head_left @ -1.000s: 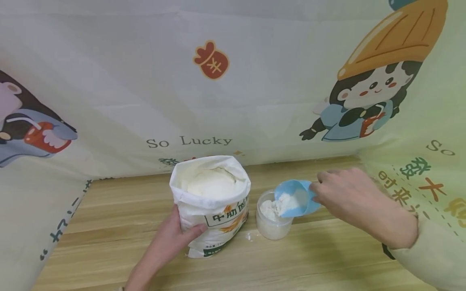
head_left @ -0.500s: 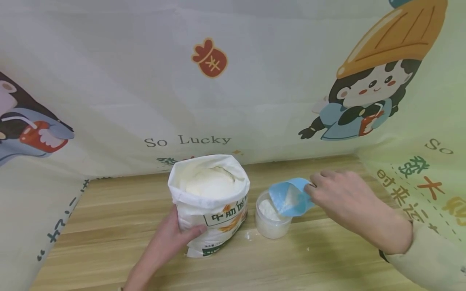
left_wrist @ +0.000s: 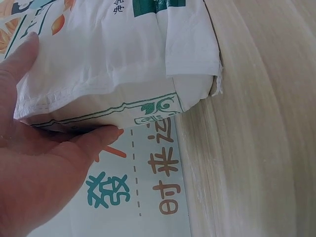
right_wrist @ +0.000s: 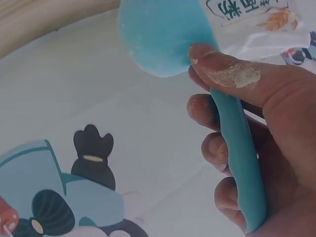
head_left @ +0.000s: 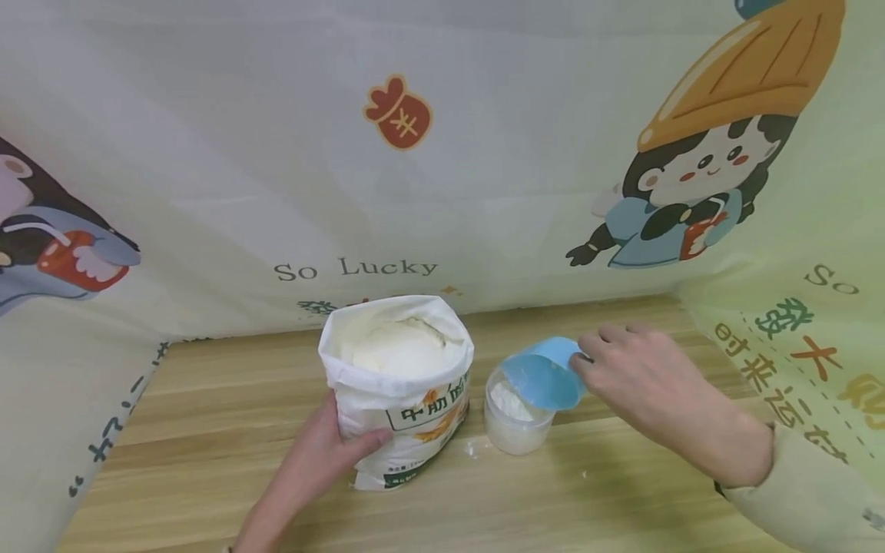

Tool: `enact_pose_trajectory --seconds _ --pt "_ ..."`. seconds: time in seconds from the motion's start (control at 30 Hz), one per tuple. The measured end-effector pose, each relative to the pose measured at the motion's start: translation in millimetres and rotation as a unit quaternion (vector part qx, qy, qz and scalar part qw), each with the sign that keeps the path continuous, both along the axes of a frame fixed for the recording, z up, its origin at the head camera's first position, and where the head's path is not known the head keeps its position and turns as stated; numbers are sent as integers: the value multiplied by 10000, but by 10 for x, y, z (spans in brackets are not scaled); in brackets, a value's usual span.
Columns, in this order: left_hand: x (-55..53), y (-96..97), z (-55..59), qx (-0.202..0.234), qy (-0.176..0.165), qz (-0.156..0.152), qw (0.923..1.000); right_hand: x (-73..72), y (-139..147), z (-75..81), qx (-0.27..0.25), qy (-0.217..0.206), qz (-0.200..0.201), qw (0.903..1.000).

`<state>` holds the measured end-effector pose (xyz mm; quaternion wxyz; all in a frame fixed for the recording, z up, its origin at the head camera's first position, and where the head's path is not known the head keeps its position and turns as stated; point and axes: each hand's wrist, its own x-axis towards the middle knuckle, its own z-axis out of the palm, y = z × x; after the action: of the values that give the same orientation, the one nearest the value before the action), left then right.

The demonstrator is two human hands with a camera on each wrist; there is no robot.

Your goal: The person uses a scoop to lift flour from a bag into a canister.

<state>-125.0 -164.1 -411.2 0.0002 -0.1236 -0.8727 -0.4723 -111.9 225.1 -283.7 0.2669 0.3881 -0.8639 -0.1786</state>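
My left hand (head_left: 328,449) grips the side of a white flour bag (head_left: 366,398), its thumb across the printed front. The bag stands upright, its mouth wide and white flour (head_left: 397,349) inside. In the left wrist view, fingers (left_wrist: 98,140) lie along the lower edge of the bag (left_wrist: 113,54). My right hand (head_left: 646,380) holds a blue scoop (head_left: 546,380), tipped steeply over a clear round jar (head_left: 515,439) with flour in it. The right wrist view shows the fingers wrapped round the scoop's handle (right_wrist: 237,148) and flour stuck on the thumb (right_wrist: 237,74).
Bag and jar share a wood-grain tabletop (head_left: 207,430), with small flour spills (head_left: 471,448) near the jar. A pale printed cloth (head_left: 484,177) rises behind and along both sides, close beyond the bag.
My right hand has shifted slightly left and turned the scoop over, so the flour seen in it has gone down into the jar. The left hand and bag stay in place.
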Motion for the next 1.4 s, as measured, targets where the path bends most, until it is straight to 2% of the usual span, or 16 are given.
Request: enact_pose_trajectory --seconds 0.27,0.4,0.5,0.67,0.83,0.9,1.07,1.23,1.4 --pt "8 -50 -32 9 162 -94 9998 -28 38 -34 -88 -100 0 9999" --pt "8 -58 -36 -128 140 -1 9998 -49 118 -50 -535 -244 20 9983" --pt "11 -49 -33 -135 80 72 9999 -53 228 -37 -1015 -522 -116 9934" --pt "26 -31 -5 -86 66 155 9998 -15 445 45 -1451 -1180 -648 9802" --pt "14 -38 0 -14 3 191 9998 -22 544 107 -1856 -1002 -653 9753" --pt "1 -54 -7 15 13 154 9999 -37 528 140 -1968 -958 -707 9732" --pt "-21 -74 -24 51 14 67 10000 -78 406 230 -2150 -1176 -725 9668" --pt "-7 -104 -28 176 -22 35 9998 -146 246 286 -2250 -1264 -573 9644" --pt "30 -138 20 287 -93 11 9995 -224 62 300 -2334 -1156 -235 9652"
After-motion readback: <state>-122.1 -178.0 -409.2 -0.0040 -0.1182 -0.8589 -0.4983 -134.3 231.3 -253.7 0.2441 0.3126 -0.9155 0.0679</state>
